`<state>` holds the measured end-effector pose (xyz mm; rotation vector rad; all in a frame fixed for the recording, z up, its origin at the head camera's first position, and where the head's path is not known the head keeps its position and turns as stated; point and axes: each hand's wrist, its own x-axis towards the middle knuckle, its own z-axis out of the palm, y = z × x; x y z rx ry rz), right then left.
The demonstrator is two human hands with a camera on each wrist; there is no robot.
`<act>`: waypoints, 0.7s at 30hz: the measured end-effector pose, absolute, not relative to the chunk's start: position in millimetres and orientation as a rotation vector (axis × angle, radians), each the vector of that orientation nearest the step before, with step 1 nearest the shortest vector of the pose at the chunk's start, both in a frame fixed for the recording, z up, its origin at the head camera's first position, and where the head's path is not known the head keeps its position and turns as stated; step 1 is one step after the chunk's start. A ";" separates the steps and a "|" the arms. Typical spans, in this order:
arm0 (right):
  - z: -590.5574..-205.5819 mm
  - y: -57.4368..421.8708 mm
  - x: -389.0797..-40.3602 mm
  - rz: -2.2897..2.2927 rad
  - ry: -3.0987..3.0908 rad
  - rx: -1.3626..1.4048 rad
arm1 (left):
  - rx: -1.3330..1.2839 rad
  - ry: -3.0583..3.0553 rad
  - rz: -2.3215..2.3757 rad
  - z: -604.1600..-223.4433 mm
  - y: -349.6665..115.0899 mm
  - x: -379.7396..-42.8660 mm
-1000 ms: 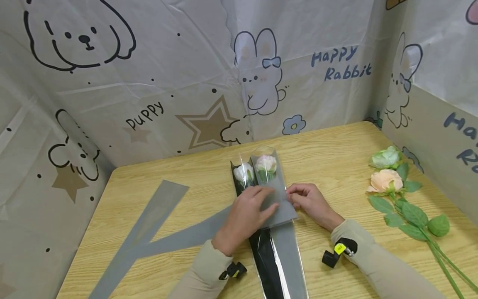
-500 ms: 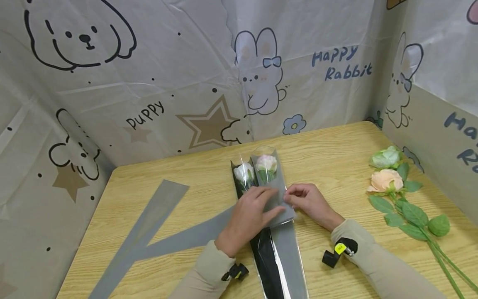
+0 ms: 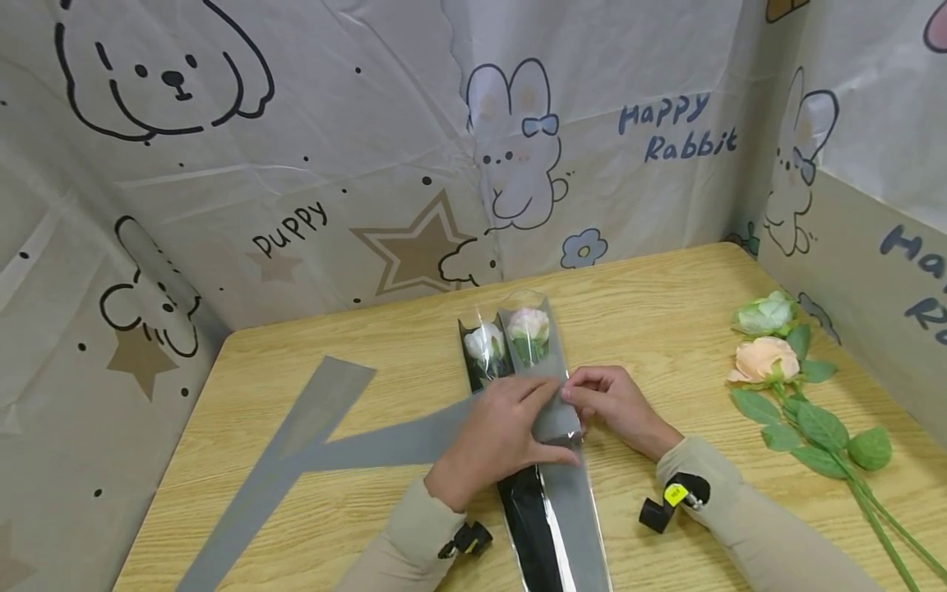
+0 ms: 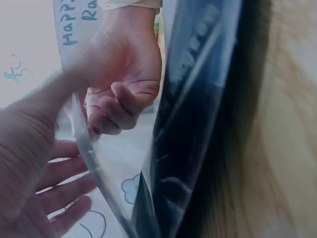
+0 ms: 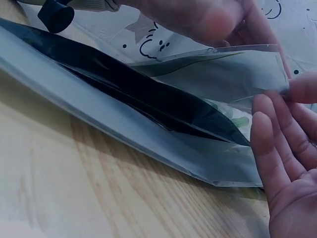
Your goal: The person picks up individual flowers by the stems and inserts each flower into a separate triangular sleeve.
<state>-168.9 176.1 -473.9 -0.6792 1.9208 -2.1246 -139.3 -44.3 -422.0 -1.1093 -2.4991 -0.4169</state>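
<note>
wrapped flowers (image 3: 570, 503) | blooms (image 3: 528, 326) point away | long axis near-to-far, leaning left

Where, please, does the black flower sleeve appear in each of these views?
Head: black sleeve, centre to bottom edge.
Left wrist: black sleeve, right of centre, top to bottom.
Right wrist: black sleeve, slanting from upper left past centre.
Shared landmark: the right hand, in all three.

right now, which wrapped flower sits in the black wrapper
The white, rounded flower, left of the pair in the head view; the pale pink, rounded flower beside it sits in grey wrapping.
</note>
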 end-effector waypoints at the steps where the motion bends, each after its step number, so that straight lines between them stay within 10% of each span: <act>1: -474.2 176.1 -169.1 -2.125 1.904 -0.683 | -1.128 -2.519 -0.385 -421.2 -44.5 -138.7; 21: -475.5 172.5 -166.3 -1.960 2.130 -0.847 | -1.107 -2.569 -0.432 -406.0 -52.2 -136.4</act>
